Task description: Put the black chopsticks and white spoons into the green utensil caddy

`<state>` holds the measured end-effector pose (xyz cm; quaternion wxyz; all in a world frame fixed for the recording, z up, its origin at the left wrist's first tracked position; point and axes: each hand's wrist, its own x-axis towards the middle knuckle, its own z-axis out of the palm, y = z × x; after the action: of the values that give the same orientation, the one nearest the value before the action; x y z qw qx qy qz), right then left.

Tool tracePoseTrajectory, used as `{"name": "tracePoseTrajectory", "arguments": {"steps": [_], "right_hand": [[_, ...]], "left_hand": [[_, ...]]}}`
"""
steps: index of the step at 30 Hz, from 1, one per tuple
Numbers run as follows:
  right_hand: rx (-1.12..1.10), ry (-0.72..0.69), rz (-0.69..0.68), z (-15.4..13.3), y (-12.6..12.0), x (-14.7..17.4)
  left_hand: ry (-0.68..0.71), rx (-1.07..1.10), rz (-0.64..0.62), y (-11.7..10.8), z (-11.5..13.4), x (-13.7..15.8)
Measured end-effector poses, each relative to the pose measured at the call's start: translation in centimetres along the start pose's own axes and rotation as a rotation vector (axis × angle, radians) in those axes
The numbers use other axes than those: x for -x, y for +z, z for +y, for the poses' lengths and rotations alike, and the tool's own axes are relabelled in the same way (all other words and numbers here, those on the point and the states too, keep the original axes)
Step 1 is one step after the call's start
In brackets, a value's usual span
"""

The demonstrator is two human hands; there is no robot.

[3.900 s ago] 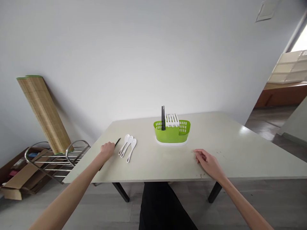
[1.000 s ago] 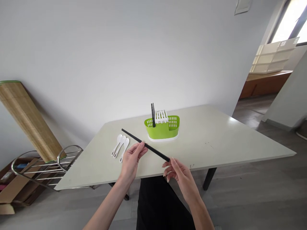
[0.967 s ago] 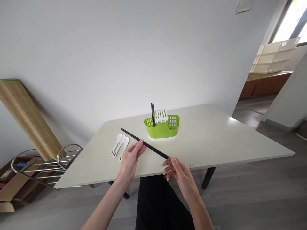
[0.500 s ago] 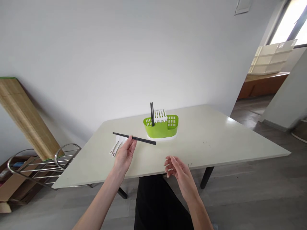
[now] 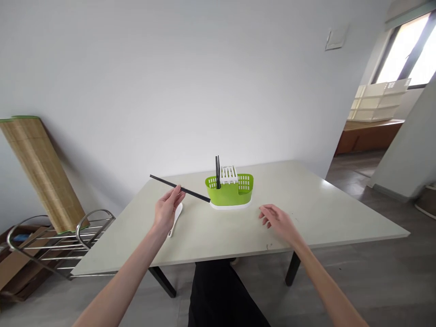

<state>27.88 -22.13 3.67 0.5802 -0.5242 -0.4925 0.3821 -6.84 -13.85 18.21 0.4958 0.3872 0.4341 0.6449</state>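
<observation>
Slim black chopsticks point(image 5: 180, 187), smooth and straight, are pinched in the left hand point(image 5: 165, 212) beside a perforated green plastic caddy point(image 5: 230, 192). The right hand point(image 5: 277, 219) is held open and empty over the pale, smooth bench point(image 5: 327, 213).

Place: a home, a sparsely furnished dining corner.
Furniture: a pale rectangular counter point(image 5: 306, 200) on dark legs, against a bare white wall.
Tableware: a green plastic cutlery caddy point(image 5: 230, 191) holding black chopsticks.
Household items: a rolled bamboo mat point(image 5: 39, 170), a chrome wire rack point(image 5: 61, 236), grey wood-look floor.
Beyond: an open doorway with a sunlit window point(image 5: 407, 54).

Bright daylight from the window point(image 5: 408, 59); sharp focus, edges bowed.
</observation>
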Motion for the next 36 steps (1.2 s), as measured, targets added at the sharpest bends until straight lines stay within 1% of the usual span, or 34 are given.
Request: {"name": "tracePoseTrajectory", "arguments": {"steps": [2, 4, 6, 9, 11, 14, 16, 19, 23, 26, 30, 33, 35, 36], "right_hand": [[0.001, 0.041, -0.006, 1.7, -1.8, -1.1], [0.012, 0.063, -0.035, 3.2, -2.8, -1.5], [0.026, 0.058, -0.052, 4.1, -3.1, -1.4], [0.095, 0.022, -0.084, 4.3, -2.9, -0.9], [0.146, 0.002, -0.115, 4.2, -2.8, -0.7], [0.162, 0.006, -0.138, 4.3, -2.8, -0.7], [0.168, 0.010, -0.146, 4.7, -3.0, -0.9], [0.174, 0.003, -0.146, 5.3, -3.2, -1.1], [0.177, 0.011, -0.143, 5.4, -3.3, -1.0], [0.200, 0.013, -0.127, 4.8, -3.3, -0.9], [0.221, 0.027, -0.117, 4.3, -3.3, -0.7], [0.233, 0.045, -0.125, 4.3, -3.3, -0.6], [0.240, 0.055, -0.122, 4.3, -3.3, -0.5], [0.242, 0.059, -0.115, 4.3, -3.3, -0.5]], "left_hand": [[0.071, -0.055, -0.024, 0.4, 0.4, -1.0], [0.118, -0.094, -0.036, 1.0, 0.7, -2.5], [0.147, -0.120, -0.050, 2.0, 1.0, -4.6], [0.165, -0.215, -0.041, 4.1, 1.4, -8.3], [0.191, -0.410, -0.037, 5.8, 1.5, -10.7], [0.228, -0.713, -0.096, 8.0, 0.6, -13.0], [0.220, -0.817, -0.153, 9.1, -0.5, -13.7], [0.204, -0.936, -0.235, 9.9, -2.5, -14.0], [0.214, -1.064, -0.302, 10.0, -4.9, -14.6], [0.233, -1.103, -0.337, 10.0, -6.0, -15.3], [0.271, -1.107, -0.397, 10.3, -7.0, -16.1], [0.376, -1.168, -0.416, 10.6, -7.3, -16.0], [0.461, -1.211, -0.428, 10.5, -7.0, -15.7], [0.478, -1.204, -0.435, 10.4, -6.7, -15.4]]}}
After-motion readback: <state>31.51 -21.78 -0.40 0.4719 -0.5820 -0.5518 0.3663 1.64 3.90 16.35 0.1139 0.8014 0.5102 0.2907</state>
